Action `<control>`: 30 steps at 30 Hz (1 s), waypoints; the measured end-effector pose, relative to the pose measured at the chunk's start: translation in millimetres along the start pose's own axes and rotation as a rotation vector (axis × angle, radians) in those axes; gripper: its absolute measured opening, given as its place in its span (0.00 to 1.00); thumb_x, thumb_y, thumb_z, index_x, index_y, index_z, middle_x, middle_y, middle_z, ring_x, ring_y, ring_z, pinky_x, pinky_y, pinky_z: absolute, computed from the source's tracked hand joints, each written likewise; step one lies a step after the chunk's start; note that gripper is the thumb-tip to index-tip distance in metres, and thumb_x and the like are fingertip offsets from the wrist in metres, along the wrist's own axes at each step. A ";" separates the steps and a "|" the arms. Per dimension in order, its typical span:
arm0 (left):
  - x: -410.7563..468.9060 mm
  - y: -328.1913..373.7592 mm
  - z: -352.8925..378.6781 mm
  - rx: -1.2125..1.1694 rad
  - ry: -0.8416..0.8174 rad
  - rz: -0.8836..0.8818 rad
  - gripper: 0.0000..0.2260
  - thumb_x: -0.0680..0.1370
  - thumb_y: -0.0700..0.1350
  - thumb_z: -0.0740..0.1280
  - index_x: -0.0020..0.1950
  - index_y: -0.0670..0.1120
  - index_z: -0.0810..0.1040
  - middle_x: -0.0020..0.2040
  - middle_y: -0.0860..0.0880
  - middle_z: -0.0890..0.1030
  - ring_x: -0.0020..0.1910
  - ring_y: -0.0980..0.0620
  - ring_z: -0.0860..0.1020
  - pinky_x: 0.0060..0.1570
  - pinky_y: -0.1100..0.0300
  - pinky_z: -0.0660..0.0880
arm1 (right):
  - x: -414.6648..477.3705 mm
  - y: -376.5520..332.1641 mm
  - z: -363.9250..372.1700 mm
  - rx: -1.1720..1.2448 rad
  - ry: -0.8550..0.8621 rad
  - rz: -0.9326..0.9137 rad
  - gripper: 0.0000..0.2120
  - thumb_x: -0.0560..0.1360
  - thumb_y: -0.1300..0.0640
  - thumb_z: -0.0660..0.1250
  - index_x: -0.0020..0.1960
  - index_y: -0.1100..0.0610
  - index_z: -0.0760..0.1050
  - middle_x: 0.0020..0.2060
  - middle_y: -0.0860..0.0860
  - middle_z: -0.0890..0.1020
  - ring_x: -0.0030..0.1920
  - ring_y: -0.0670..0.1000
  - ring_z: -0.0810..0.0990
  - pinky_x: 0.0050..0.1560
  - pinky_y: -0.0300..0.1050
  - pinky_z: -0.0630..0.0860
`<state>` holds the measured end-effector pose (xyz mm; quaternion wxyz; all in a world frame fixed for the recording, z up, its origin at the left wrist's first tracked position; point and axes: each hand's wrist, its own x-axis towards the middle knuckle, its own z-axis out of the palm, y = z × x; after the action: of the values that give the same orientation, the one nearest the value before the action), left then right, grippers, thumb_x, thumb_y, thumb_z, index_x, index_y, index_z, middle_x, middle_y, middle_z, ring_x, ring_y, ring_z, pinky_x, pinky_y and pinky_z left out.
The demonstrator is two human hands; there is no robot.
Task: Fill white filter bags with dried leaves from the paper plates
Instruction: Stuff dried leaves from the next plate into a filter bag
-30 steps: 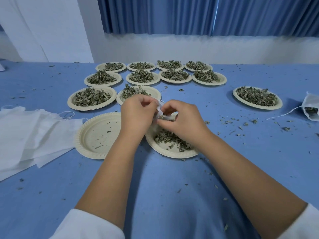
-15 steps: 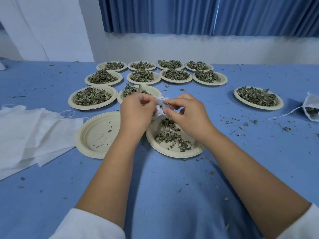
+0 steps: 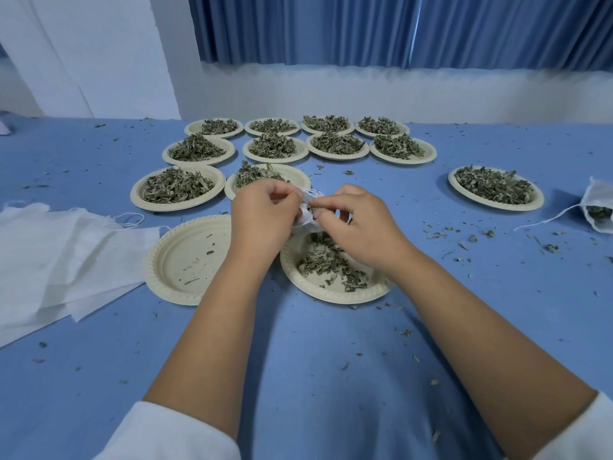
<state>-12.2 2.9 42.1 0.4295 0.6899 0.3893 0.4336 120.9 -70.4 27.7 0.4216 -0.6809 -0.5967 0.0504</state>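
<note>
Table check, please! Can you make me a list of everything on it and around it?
Surface: blue table.
Job's things: filter bag held over a part-emptied plate; empty plate beside it; eleven heaped plates; empty bags stacked at left; filled bag at far right.
Clutter: leaf crumbs scattered about.
Grips: left hand and right hand both pinch the filter bag.
Cables: nothing seen.
Surroundings: blue curtain, white wall.

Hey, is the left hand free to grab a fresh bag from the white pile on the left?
Probably not yet: the left hand grips the filter bag along with the right hand. The way to the pile of empty bags looks open.
</note>
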 end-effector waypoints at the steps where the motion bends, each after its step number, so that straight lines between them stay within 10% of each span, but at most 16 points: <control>1: -0.1 0.2 0.0 -0.006 -0.001 -0.003 0.08 0.77 0.40 0.69 0.40 0.49 0.82 0.30 0.52 0.81 0.32 0.54 0.80 0.43 0.47 0.82 | 0.2 0.6 0.4 0.004 -0.003 -0.001 0.12 0.78 0.56 0.63 0.55 0.50 0.84 0.41 0.48 0.76 0.41 0.43 0.73 0.44 0.36 0.69; 12: 1.3 -0.5 -1.4 -0.017 0.069 -0.016 0.04 0.77 0.39 0.69 0.45 0.46 0.83 0.33 0.50 0.83 0.35 0.53 0.81 0.44 0.52 0.82 | 2.9 5.3 -1.5 0.136 0.164 0.040 0.05 0.74 0.56 0.72 0.41 0.48 0.79 0.35 0.43 0.81 0.35 0.42 0.77 0.37 0.31 0.72; 16: 2.6 -1.8 -2.6 -0.034 0.158 0.004 0.07 0.77 0.38 0.67 0.44 0.47 0.84 0.33 0.52 0.82 0.30 0.60 0.78 0.32 0.68 0.76 | 5.8 16.5 -6.6 -0.139 -0.070 0.213 0.08 0.79 0.53 0.65 0.49 0.54 0.83 0.43 0.44 0.83 0.40 0.40 0.77 0.41 0.39 0.72; 22: 2.2 -1.2 -2.8 -0.021 0.161 0.022 0.06 0.76 0.38 0.67 0.45 0.46 0.83 0.33 0.52 0.82 0.29 0.59 0.78 0.34 0.66 0.76 | 0.9 10.0 5.3 -0.292 -0.336 0.056 0.12 0.80 0.52 0.63 0.60 0.52 0.80 0.52 0.51 0.80 0.52 0.50 0.78 0.56 0.48 0.74; 30: 3.0 -2.4 -2.2 0.014 0.127 0.023 0.05 0.77 0.39 0.68 0.44 0.47 0.83 0.33 0.53 0.82 0.32 0.57 0.80 0.41 0.57 0.81 | -1.5 5.1 -10.8 -0.108 -0.454 0.074 0.09 0.76 0.50 0.69 0.39 0.40 0.80 0.40 0.36 0.81 0.45 0.40 0.80 0.52 0.45 0.78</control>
<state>-13.7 6.9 41.3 0.3942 0.6684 0.4108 0.4787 130.6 -76.9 30.8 0.2372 -0.6952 -0.6526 0.1857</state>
